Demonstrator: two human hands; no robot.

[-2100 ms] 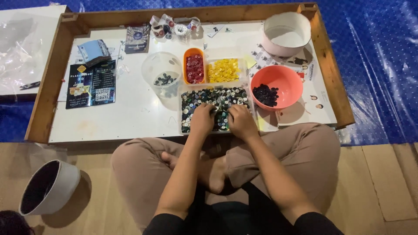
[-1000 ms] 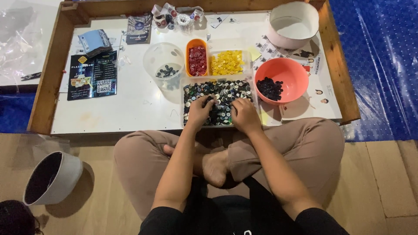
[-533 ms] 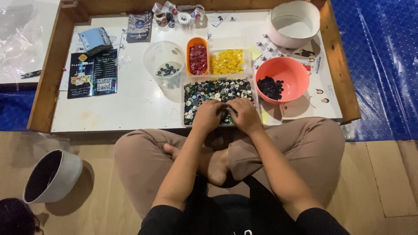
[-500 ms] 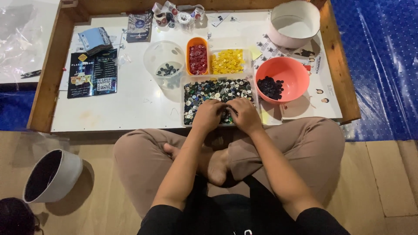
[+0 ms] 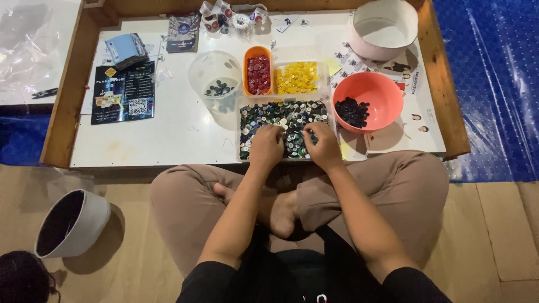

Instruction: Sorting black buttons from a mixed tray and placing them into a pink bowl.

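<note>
Seated cross-legged before a low wooden-framed tray table, a person works both hands in a clear tray of mixed buttons at the table's near edge. The left hand and right hand rest palm-down on the pile with fingers curled in; whether either pinches a button cannot be told. The buttons look small, hard, light and smooth, likely to slide and scatter, and probably best picked singly by the rim between fingertip and thumb. Just behind the tray stand an orange tub of red buttons and a batch of yellow buttons; a clear cup holds a few dark ones to the left, a coral bowl more to the right. Leaflets lie well to the left, and a white tub stands at the far corner.
</note>
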